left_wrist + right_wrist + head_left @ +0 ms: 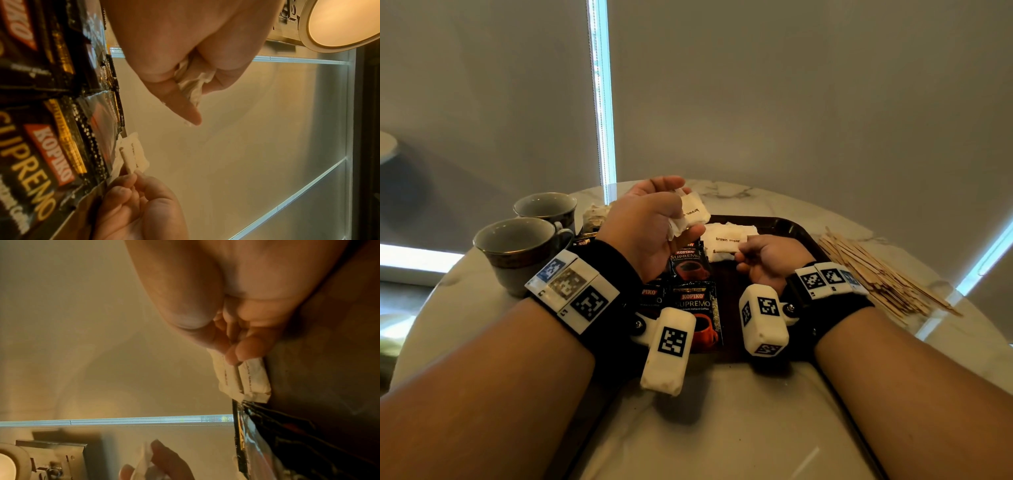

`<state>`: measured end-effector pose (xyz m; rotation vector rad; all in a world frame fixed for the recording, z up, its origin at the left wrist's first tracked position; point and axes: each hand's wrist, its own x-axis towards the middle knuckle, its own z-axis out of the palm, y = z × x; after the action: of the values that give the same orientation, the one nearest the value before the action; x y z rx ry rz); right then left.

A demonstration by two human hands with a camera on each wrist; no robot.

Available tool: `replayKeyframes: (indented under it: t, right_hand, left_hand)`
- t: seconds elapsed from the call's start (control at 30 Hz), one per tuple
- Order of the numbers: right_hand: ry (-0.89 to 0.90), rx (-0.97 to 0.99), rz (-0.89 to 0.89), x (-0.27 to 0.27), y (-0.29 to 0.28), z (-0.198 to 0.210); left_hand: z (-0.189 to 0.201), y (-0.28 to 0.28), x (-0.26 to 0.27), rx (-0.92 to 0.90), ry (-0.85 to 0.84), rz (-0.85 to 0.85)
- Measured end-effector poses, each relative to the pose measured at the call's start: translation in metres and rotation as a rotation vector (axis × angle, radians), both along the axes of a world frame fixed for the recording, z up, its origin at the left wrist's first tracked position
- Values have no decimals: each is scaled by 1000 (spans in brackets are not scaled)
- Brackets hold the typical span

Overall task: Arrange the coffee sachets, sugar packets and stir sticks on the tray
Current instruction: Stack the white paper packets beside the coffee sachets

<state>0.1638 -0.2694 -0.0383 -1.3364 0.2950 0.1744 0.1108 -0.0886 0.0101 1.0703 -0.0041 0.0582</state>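
Dark tray [796,229] sat on the round marble desk [722,428], taken here as the landmark. Left hand [654,226] was raised above the tray's far-left part, palm turned up, fingers and thumb curled round a small bunch of white sugar packets [690,214]; one bore "brown sugar" printed upside down. The left wrist view showed the same crumpled white paper [191,84] pinched between thumb and fingers. Right hand [767,255] was low over the tray's middle, fingers drawn together and pinching a single stir stick [724,251] by its end. The stick lay across a white sugar packet [727,240] resting on the tray's far half; whether it pressed on the packet or only lay on it could not be told. The right wrist view confirmed the stick [236,378] running over the packet [252,378], held at the fingertips [244,352]. Black Kopiko Supremo coffee sachets [693,310] lay in a column down the tray's left half, toward its near edge, partly overlapping; more sachets showed at the left, mostly hidden by the left wrist. A loose heap of wooden stir sticks [876,274] lay on the desk just off the tray's right rim. Two cups [520,253] stood on the desk left of the tray, the nearer one in front of the other. Some crumpled pale wrappers [595,214] sat behind the tray's far-left corner, beside the farther cup.
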Motion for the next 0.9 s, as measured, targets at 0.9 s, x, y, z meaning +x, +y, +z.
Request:
replayKeyframes:
  t: [0.9]
  right_hand:
    - [55,-159,77,-9,3,10]
  left_hand:
    - [0,-1,0,-8,5,-16]
